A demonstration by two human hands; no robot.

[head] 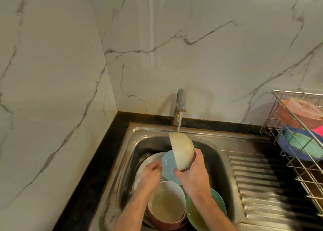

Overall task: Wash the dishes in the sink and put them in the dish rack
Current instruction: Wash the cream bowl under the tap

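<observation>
1. While water runs from the tap (180,106), the right hand (194,173) pinches the cream bowl (182,150) by its rim, tilted over the sink (216,153).
2. Left hand (150,174) curls on the light blue plate (168,164).
3. Dish rack (300,131) holds washed bowls.

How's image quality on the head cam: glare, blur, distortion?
Head view: glare streaks on the marble wall; wide-angle bending at the dish rack; slight motion blur on left hand; cream bowl in right hand reads clearly; warm, dim light.
</observation>
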